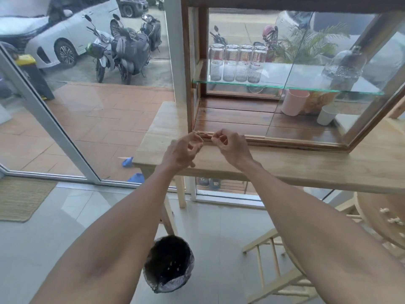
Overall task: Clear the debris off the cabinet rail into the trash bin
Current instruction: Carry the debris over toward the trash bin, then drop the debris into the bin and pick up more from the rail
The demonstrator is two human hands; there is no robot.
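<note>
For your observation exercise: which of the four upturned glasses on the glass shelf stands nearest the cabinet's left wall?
The leftmost glass; the other three line up to its right.

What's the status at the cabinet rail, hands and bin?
Left hand and right hand both pinching at debris on the cabinet rail. Trash bin on the floor below, open, unobstructed.

Red print on the four glasses point(238, 62) on your glass shelf point(285, 86), too blurry for you to read, no other words or numbers you can make out
</note>
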